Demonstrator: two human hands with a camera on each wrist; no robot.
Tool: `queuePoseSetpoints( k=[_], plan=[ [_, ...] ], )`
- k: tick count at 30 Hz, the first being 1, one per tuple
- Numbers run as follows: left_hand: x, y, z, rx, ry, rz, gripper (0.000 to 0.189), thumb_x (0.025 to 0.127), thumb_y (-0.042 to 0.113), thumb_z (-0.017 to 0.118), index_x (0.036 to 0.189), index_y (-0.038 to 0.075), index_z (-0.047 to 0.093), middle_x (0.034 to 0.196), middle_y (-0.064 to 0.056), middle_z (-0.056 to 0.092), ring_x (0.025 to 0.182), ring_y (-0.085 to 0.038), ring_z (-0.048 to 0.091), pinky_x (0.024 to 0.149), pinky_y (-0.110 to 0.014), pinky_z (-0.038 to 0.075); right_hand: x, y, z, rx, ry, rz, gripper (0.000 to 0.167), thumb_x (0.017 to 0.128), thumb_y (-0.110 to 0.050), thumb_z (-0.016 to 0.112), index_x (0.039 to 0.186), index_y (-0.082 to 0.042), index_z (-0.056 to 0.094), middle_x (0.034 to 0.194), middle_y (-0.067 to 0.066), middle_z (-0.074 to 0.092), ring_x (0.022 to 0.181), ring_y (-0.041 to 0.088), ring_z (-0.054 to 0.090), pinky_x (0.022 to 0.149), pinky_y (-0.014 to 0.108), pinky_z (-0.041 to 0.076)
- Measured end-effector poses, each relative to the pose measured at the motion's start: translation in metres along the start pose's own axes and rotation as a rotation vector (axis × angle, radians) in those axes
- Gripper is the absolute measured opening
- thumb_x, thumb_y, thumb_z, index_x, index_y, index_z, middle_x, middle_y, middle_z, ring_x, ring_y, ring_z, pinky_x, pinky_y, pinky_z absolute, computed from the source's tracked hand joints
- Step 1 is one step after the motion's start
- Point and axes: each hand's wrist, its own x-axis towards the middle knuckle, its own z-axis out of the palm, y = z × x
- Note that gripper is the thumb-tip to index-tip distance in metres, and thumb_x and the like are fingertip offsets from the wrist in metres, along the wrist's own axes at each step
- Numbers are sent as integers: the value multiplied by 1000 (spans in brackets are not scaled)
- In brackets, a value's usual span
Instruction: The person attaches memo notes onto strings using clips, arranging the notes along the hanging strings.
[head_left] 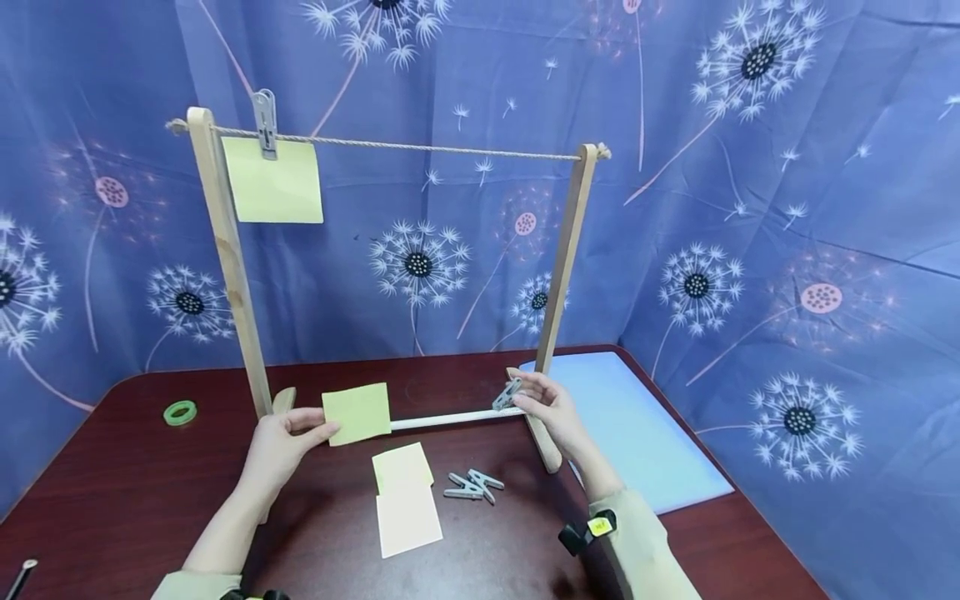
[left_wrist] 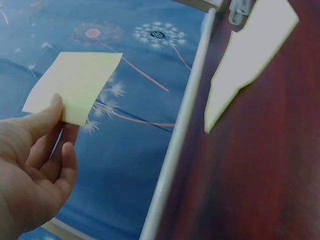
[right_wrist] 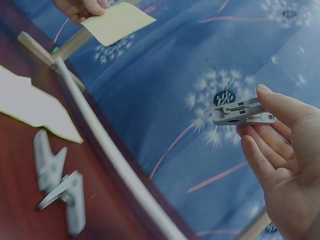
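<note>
Between thumb and fingers, my left hand (head_left: 281,446) pinches a yellow sticky note (head_left: 357,414) by its edge, raised above the table. My right hand (right_wrist: 295,150) holds a grey clothespin (right_wrist: 241,112) by its handle ends, thumb on one side and fingers on the other. A twine line (head_left: 420,147) runs between two wooden posts. Near its left end, another grey clothespin (head_left: 266,125) clips a yellow note (head_left: 273,182) to the twine. More yellow notes (head_left: 408,512) lie overlapping on the table, beside loose clothespins (head_left: 472,485).
A white rod (head_left: 450,419) joins the two posts low down. A wooden foot (head_left: 543,446) sits under the right post. On the right lies a light blue board (head_left: 637,425); a green tape ring (head_left: 180,412) is at the left. Dandelion-patterned fabric (head_left: 465,275) hangs behind.
</note>
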Motion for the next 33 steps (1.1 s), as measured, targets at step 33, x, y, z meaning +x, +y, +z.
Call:
queuePoseSetpoints(
  k=[33],
  plan=[
    [44,142,-5,-229,203,280,31,94,18,66,117,-3,69,112,-23,70,78,9,60,71,-10,48,95,-168,29,-86,-34,-239,38,89,4,64,126,7,56,98,-9,70,91,5,67,84,23,55]
  ],
)
